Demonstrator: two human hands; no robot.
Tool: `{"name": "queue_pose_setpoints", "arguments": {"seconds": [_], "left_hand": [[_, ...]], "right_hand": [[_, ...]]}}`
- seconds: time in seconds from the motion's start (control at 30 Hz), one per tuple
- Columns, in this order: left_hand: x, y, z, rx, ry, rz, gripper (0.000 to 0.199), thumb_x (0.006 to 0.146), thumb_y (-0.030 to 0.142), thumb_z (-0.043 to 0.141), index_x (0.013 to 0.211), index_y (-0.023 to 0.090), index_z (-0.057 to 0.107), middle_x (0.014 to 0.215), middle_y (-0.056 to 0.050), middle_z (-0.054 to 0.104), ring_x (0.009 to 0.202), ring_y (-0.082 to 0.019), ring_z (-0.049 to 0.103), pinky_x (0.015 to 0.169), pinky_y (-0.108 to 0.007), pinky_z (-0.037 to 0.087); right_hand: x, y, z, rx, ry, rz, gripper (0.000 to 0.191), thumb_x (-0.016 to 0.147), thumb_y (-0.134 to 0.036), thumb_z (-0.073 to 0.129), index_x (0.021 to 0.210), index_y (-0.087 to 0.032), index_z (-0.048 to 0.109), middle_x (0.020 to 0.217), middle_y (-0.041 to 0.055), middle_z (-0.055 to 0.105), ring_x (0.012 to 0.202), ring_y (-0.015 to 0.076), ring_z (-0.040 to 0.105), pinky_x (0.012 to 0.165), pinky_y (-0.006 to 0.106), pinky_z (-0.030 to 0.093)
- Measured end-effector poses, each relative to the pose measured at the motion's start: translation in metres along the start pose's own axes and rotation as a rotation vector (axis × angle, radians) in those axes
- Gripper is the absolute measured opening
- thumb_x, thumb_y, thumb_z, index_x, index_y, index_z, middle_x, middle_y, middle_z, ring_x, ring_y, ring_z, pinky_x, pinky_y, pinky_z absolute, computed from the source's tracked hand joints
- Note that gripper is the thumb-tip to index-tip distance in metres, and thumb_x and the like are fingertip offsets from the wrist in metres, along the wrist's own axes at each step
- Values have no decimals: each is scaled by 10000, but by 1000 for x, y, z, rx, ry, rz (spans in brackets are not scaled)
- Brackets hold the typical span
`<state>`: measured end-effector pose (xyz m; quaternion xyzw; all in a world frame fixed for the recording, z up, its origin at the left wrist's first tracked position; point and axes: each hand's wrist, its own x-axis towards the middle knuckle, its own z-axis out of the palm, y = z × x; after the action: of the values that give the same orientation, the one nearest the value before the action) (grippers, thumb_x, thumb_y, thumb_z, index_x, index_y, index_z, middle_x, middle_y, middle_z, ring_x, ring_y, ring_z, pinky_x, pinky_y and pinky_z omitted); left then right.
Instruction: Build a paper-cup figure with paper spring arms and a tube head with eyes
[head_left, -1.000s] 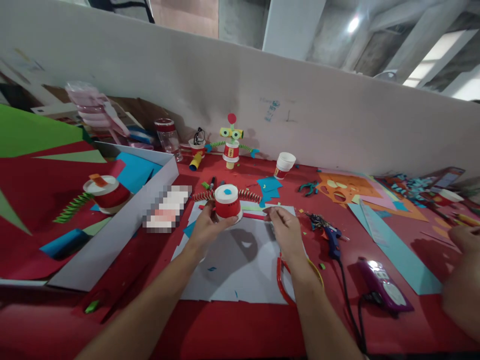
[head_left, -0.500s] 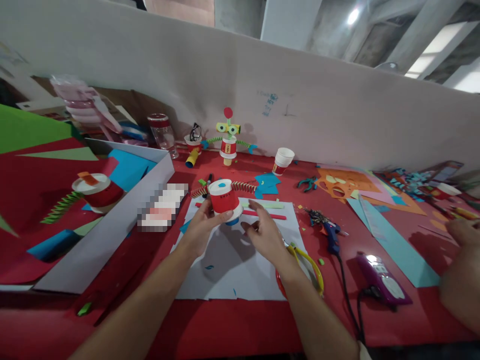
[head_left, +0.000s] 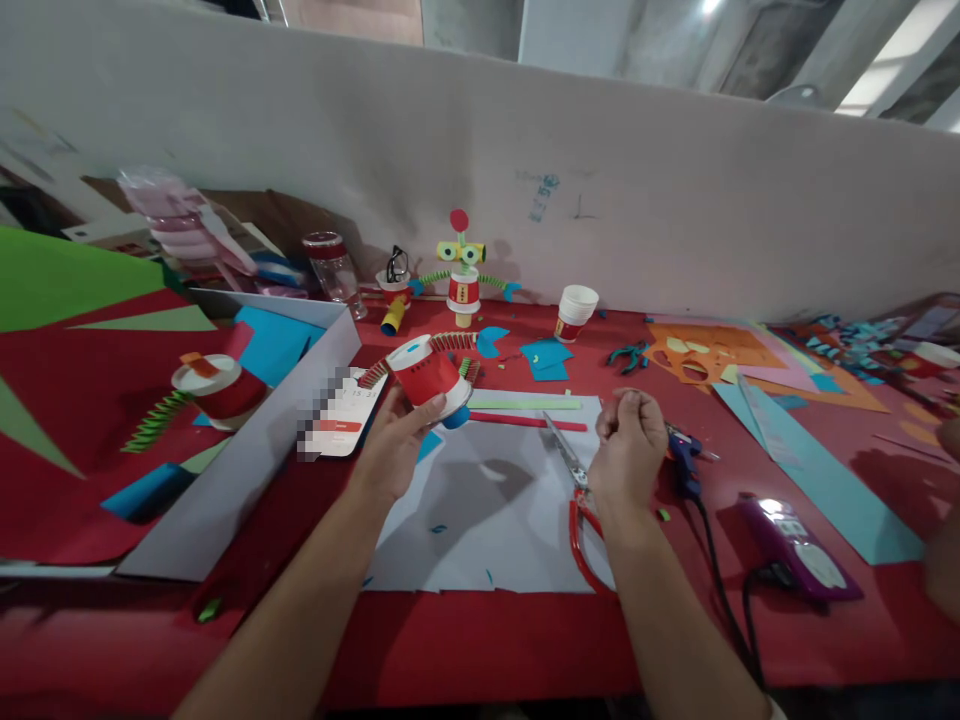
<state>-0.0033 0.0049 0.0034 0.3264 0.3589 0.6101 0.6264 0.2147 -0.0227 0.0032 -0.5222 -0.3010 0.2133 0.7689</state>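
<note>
Along a pale wall (head_left: 322, 150), crowded toward both ends, red tabletop (head_left: 435, 650). With the left hand (head_left: 397, 450), grasping a red-and-white paper cup (head_left: 431, 383), tilted above the far left part of a white paper sheet (head_left: 465, 530), with pleated arms to either side and a blue claw (head_left: 491, 342) on the right one. Over the sheet's right edge, right hand (head_left: 631, 440) with grip clenched, fingertips drawn together. Near it, scissors (head_left: 577, 475) with red handles partly hidden by the forearm; on its other side, a glue gun (head_left: 684, 455) partly blocked from view. Across the sheet's far end, red strip (head_left: 525, 422) and green strip (head_left: 525, 404). Left of the cup, a phone (head_left: 341, 425), then a white box (head_left: 236, 485) with a second cup (head_left: 236, 395). Farther back, paper figure (head_left: 463, 290), stacked cups (head_left: 576, 312), pliers (head_left: 628, 357). To the right, orange sheets (head_left: 720, 350); nearer, a purple device (head_left: 776, 530).
</note>
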Motion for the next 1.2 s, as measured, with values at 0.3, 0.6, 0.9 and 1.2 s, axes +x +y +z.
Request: {"name": "queue_pose_setpoints", "arguments": {"seconds": [0.3, 0.6, 0.9, 1.2], "left_hand": [[-13, -3, 2, 58, -280, -174, 556, 626, 410, 824, 1137, 247, 678, 1010, -64, 741, 983, -291, 674, 866, -413, 518], [-14, -3, -2, 54, -246, -136, 492, 577, 331, 873, 1032, 239, 709, 1060, -57, 735, 1051, -284, 650, 887, -375, 517], [-5, -5, -5, 168, -58, 51, 525, 600, 279, 890, 1073, 220, 670, 1134, -49, 719, 1110, -258, 625, 954, -355, 491], [-6, -21, -3, 356, -46, -156, 662, 505, 256, 918, 1105, 221, 640, 1114, -87, 729, 1066, -301, 664, 983, -446, 480]], "right_hand": [[-45, 12, 15, -93, -844, 432, 824, 599, -106, 720, 1343, -367, 480, 1390, 58, 557, 613, 92, 607, 574, 277, 531], [-48, 18, 15, -229, -943, 353, 15, 785, -201, 625, 791, -209, 636, 616, -44, 621, 535, 120, 567, 530, 239, 427], [-12, 7, 7, 40, -477, 397, 192, 758, -402, 676, 769, -222, 609, 499, -111, 315, 429, 83, 277, 426, 223, 218], [8, -13, -7, 325, -330, 457, 197, 817, -362, 670, 747, -227, 546, 449, -131, 254, 372, 77, 169, 401, 220, 231]]}}
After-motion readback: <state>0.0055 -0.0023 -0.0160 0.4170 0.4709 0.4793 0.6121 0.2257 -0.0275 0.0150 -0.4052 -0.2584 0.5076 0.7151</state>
